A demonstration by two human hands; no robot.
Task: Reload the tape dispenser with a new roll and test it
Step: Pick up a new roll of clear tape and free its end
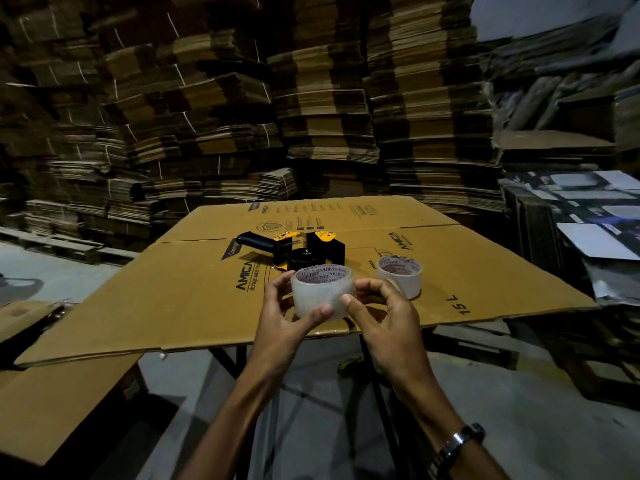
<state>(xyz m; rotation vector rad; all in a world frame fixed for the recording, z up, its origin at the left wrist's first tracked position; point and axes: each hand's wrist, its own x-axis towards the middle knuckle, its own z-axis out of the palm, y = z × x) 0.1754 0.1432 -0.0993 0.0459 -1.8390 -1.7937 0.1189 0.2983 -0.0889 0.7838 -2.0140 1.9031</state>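
Observation:
A clear tape roll with a printed white core is held above the near edge of a flattened cardboard sheet. My left hand grips its left side, thumb on the front face. My right hand holds its right side, thumb pressed on the outer wrap. Just beyond the roll, a black and yellow tape dispenser lies on the cardboard with its handle pointing left. A second, thinner tape roll stands on the cardboard to the right.
The cardboard sheet lies across a dark metal frame. High stacks of flattened cartons wall in the back and left. Printed flat boxes are piled on the right. More cardboard lies low at the left.

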